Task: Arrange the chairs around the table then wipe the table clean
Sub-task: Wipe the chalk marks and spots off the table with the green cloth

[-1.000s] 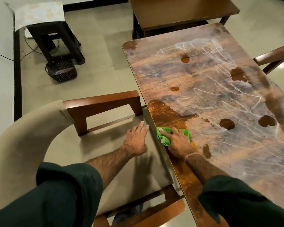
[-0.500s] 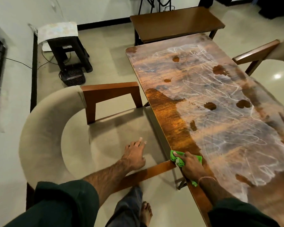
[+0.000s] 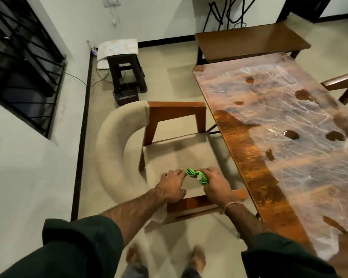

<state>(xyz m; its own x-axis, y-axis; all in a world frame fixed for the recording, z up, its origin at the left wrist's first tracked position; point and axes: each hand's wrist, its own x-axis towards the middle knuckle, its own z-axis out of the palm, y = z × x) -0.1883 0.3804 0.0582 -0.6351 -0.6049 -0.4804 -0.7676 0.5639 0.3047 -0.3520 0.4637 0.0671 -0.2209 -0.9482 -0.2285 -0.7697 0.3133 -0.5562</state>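
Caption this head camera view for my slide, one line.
Over a cushioned chair, the right hand grips a green cloth beside the left hand, off the partly wiped table.

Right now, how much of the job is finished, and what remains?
Done: one chair stands beside the table, and a strip along that edge looks wiped. In hand: the right hand grips the green cloth above the chair seat. Left: white film covers most of the top.

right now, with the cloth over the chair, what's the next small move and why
Probably carry the green cloth over to the table, next to the clean strip: the right hand holds it above the chair seat, and white smears cover most of the rest.
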